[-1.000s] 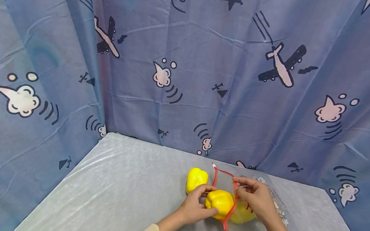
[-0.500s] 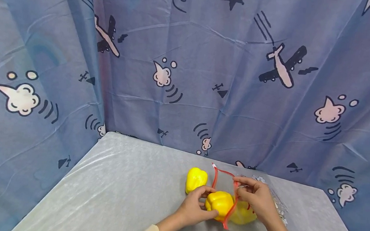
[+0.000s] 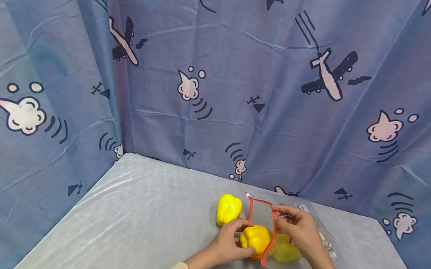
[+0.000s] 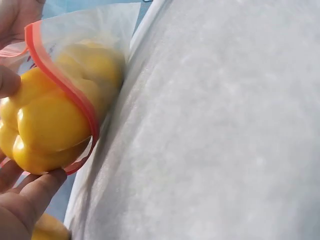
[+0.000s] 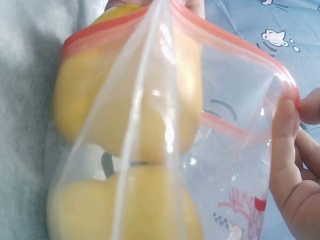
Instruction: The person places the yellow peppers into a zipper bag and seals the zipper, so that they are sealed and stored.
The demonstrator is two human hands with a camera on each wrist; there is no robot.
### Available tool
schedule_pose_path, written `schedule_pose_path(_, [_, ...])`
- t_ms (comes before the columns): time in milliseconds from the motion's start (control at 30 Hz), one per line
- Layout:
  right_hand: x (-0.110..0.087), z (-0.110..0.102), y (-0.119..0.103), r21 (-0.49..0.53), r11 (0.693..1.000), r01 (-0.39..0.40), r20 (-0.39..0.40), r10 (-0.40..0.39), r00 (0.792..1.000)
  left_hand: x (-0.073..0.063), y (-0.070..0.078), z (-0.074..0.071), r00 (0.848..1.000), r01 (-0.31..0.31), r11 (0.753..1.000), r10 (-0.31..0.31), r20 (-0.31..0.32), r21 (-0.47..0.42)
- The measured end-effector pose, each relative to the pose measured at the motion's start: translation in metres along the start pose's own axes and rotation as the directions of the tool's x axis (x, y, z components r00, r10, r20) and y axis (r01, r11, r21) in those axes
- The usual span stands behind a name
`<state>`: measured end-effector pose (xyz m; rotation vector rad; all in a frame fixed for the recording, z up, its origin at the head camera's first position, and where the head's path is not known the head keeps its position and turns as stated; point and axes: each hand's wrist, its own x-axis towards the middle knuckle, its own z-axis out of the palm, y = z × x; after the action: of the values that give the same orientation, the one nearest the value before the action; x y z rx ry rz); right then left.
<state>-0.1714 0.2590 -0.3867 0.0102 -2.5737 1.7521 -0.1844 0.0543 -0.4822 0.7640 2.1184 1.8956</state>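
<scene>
In the head view my left hand [image 3: 228,243] grips a yellow bell pepper [image 3: 254,240], thumb on the near side and fingers on the far side. That pepper sits in the mouth of a clear zip bag [image 3: 269,251] with a red rim; the right wrist view shows part of it inside. My right hand [image 3: 303,232] pinches the red rim and holds the bag's mouth apart. Deeper in the bag lies a second yellow bell pepper [image 3: 286,252], seen hazily through the plastic. A third yellow bell pepper [image 3: 228,209] rests on the table, just beyond my left hand.
The table [image 3: 130,223] has a pale grey cover. Behind my right hand lies a crinkled clear plastic packet [image 3: 328,242] with a pale print, partly hidden. A blue patterned curtain [image 3: 218,90] hangs along the table's back and left edges.
My left hand and its pepper have shifted slightly right and nearer to me, a little farther into the bag's mouth. The pepper inside has slid slightly right. My right hand stays put.
</scene>
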Motion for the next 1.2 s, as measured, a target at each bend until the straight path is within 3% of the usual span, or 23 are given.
schedule_pose_path(333, [-0.001, -0.001, -0.004, -0.003, 1.000, 0.010, 0.014, -0.010, 1.000, 0.007, -0.007, 0.005, 0.998, -0.041, 0.999, 0.042, 0.040, -0.020])
schedule_pose_path(567, [-0.001, -0.001, -0.004, -0.005, 1.000, 0.013, 0.013, -0.013, 1.000, 0.010, -0.005, 0.010, 1.000, 0.008, 1.000, -0.008, 0.011, -0.021])
schedule_pose_path(800, [-0.002, -0.001, -0.005, 0.002, 1.000, 0.006, 0.026, -0.006, 1.000, 0.012, -0.004, 0.014, 1.000, -0.021, 0.999, 0.021, -0.019, 0.041])
schedule_pose_path(900, [-0.003, -0.001, -0.004, 0.004, 1.000, 0.004, 0.028, -0.004, 1.000, 0.011, -0.003, 0.016, 1.000, -0.019, 1.000, 0.019, -0.019, 0.009])
schedule_pose_path(1067, [-0.004, -0.001, -0.004, 0.012, 1.000, -0.007, 0.026, 0.007, 1.000, 0.009, -0.005, 0.021, 0.999, 0.032, 0.992, -0.030, 0.017, -0.118])
schedule_pose_path(1200, [-0.004, -0.001, -0.004, 0.015, 1.000, -0.003, 0.030, 0.002, 1.000, 0.010, -0.008, 0.024, 0.998, 0.054, 0.992, -0.055, 0.000, -0.113])
